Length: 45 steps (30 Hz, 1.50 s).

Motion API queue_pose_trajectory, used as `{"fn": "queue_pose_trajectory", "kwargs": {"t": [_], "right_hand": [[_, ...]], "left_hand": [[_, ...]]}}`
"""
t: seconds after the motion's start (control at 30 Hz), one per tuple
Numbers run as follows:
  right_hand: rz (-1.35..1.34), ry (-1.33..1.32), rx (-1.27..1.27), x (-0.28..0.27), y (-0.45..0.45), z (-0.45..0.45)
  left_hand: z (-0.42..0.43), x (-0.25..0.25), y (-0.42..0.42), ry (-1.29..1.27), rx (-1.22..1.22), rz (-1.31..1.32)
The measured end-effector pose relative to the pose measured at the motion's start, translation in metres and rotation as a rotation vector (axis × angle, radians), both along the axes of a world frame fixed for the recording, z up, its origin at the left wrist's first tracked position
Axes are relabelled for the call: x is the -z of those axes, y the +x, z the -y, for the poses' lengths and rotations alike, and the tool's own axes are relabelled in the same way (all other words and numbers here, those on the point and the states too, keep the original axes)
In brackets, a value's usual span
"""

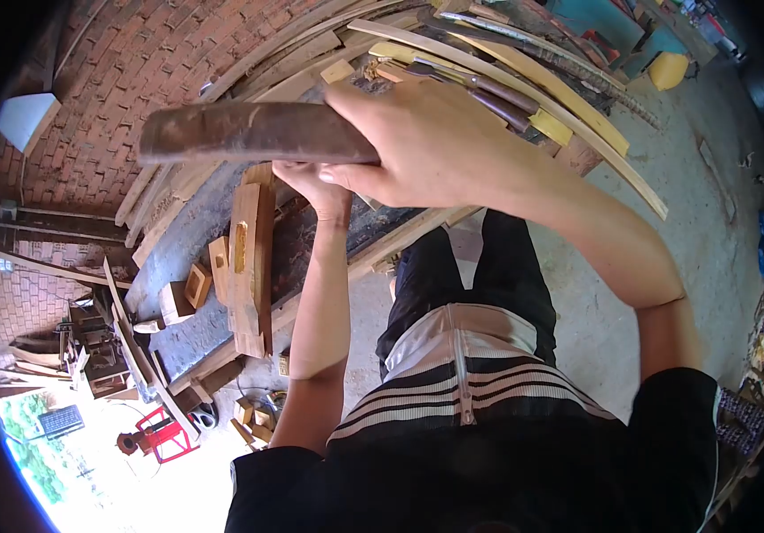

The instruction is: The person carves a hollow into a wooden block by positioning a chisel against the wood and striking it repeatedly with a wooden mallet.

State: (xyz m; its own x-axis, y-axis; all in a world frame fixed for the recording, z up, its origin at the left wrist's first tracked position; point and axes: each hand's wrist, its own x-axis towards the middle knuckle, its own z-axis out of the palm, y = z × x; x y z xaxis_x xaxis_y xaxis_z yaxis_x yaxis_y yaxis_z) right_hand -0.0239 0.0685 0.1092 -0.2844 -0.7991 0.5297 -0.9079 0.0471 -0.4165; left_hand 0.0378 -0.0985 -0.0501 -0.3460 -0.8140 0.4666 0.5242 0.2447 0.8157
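Observation:
A long dark brown piece, apparently wooden [240, 131], is held up over the workbench, pointing to the left. My right hand [435, 133] is wrapped round its right end, thumb below and fingers over the top. Below the dark piece is my left hand [315, 185], close under it and partly hidden by it; its fingers cannot be made out. A light wooden block with a slot [244, 258] lies on the bench to the left of my left forearm. Chisels with dark handles [502, 102] lie beyond my right hand.
Long wooden strips [577, 98] curve across the back of the bench [195, 342]. Small hollow wooden blocks [197, 286] sit left of the slotted one. A brick wall [160, 53] rises behind. On the floor at the lower left stands a red frame [168, 437].

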Motion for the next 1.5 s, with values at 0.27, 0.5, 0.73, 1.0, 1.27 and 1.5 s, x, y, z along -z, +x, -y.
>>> {"fn": "queue_pose_trajectory", "kwargs": {"t": [0.27, 0.5, 0.73, 1.0, 1.27, 1.5], "right_hand": [[0.029, -0.186, -0.042, -0.024, 0.017, -0.006], [-0.005, 0.090, -0.064, -0.016, 0.016, -0.008], [-0.001, 0.286, -0.081, 0.023, 0.003, -0.007], [0.716, 0.414, 0.103, 0.153, -0.044, -0.013], [0.769, 0.585, 0.283, 0.193, -0.021, -0.031], [0.640, 0.550, 0.317, 0.196, -0.015, -0.035]], "left_hand": [[0.009, 0.030, 0.009, -0.113, -0.032, 0.084], [0.006, 0.028, 0.008, -0.094, -0.184, 0.036], [0.005, -0.002, 0.029, -0.206, -0.126, 0.103], [0.003, -0.033, 0.032, 0.072, 0.016, -0.125], [0.018, -0.033, 0.038, 0.144, -0.016, -0.165], [0.027, -0.052, 0.025, 0.203, -0.120, -0.239]]}}
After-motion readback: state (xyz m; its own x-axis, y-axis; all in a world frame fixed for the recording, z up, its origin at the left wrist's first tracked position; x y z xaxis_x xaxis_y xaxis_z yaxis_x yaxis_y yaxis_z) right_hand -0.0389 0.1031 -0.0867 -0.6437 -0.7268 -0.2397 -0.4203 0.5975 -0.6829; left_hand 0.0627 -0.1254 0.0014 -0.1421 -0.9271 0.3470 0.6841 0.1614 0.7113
